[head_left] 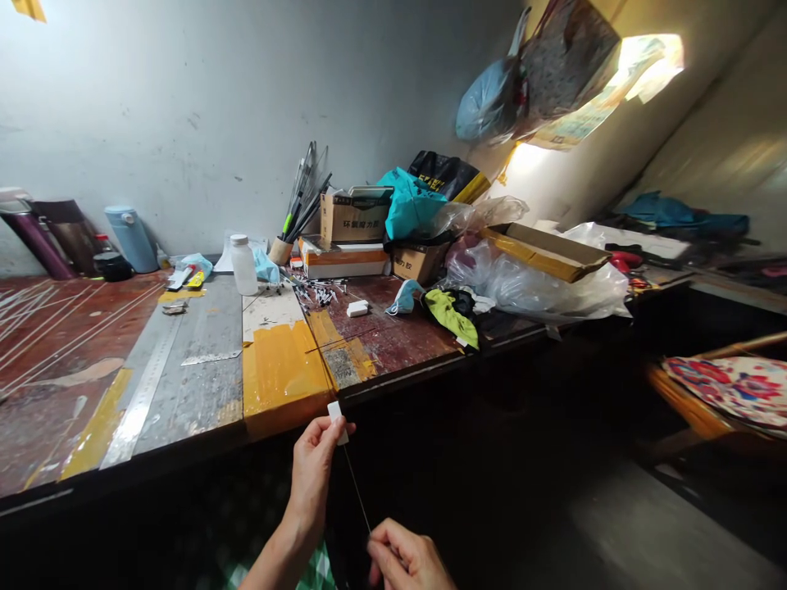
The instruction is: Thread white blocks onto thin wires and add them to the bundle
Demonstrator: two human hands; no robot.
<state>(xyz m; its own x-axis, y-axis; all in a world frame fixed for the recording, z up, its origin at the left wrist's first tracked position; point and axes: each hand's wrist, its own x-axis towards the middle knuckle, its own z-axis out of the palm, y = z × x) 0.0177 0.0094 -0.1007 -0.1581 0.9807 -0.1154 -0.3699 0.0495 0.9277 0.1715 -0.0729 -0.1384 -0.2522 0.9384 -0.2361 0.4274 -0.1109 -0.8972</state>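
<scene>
My left hand (316, 459) is closed on a small white block (338, 422), just off the table's front edge. A thin rod (357, 492) runs from the block down to my right hand (406, 557), whose fingers are pinched on its lower end. Both hands are in front of the taped part of the table (286, 369). Another white block (357, 308) lies on the table behind them. A white bottle (244, 266) stands farther back, near a scatter of small dark and white pieces (320, 292).
A metal ruler (147, 385) lies along the left part of the table. Long thin rods (79, 328) lie at far left beside several flasks. Boxes (357, 217), plastic bags (522, 283) and a green cloth (452, 315) crowd the right. A cushioned chair (731, 389) stands at far right.
</scene>
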